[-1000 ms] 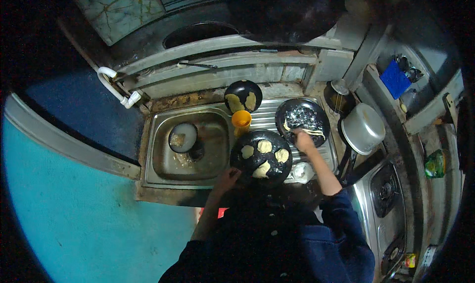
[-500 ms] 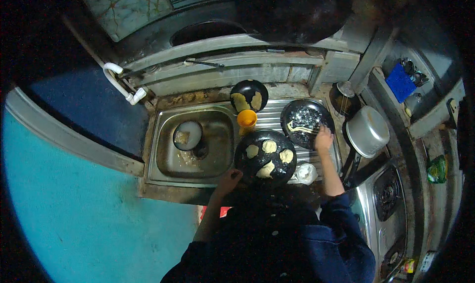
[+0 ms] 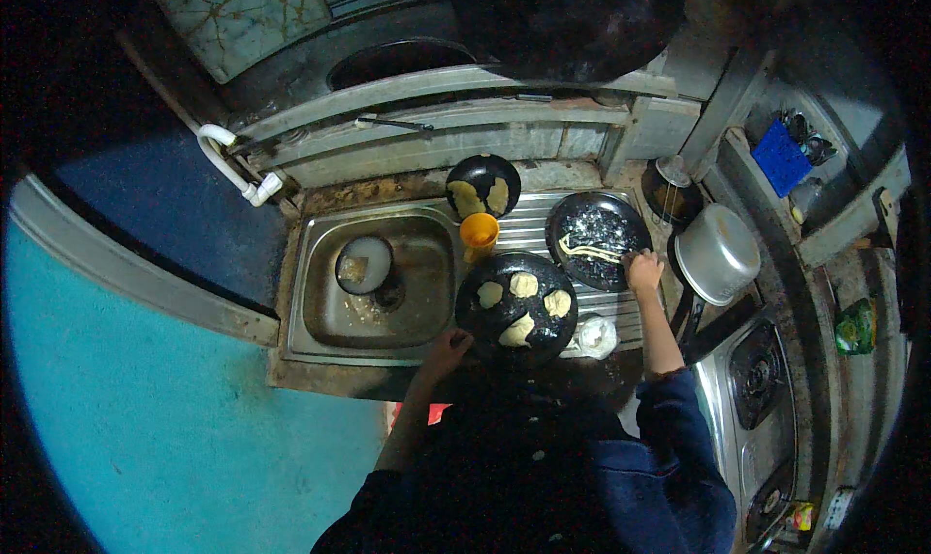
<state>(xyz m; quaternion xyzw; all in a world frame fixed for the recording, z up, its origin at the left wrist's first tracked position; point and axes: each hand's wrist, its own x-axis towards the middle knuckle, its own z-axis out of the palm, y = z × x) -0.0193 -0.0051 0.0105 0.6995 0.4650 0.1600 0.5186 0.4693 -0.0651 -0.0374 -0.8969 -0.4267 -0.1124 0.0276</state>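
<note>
- Lower centre of frame: dark clothing and blue sleeves of the person; both forearms rise from the lower edge.
- Left hand [image 3: 446,346], just below centre: fingers curled over the near rim of the large dark pan [image 3: 517,307], grasping it. Same grip as half a second ago.
- Large dark pan sits at frame centre on the ribbed drainboard [image 3: 543,226], carrying four pale dough pieces [image 3: 525,284]. Position relative to the sink unchanged since the earlier frames.
- White crumpled bag [image 3: 595,335] lies just right of that pan, touching its lower right rim.
- Right hand [image 3: 642,269], right of centre: fingertips rest on the near right rim of the second dark pan [image 3: 596,240]; whether it grips or only touches, cannot tell. One second ago this hand reached over the pan's middle; it has since drawn back to the edge.
- Second dark pan holds a pale wavy strip [image 3: 593,252] and white flecks.
- Sink basin [image 3: 373,283], left of centre, contains a round bowl [image 3: 363,263] with cloudy liquid.
- Orange cup [image 3: 479,232] stands between the two pans, at the sink's right edge.
- Steel pot [image 3: 716,253] lies on its side right of the second pan, on the tabletop.
- Small dark pan [image 3: 483,186], upper centre, holds two pale pieces.
- White tap [image 3: 231,166], upper left, bends toward the sink.
- Blue box [image 3: 781,157] sits on the shelf, upper right.
</note>
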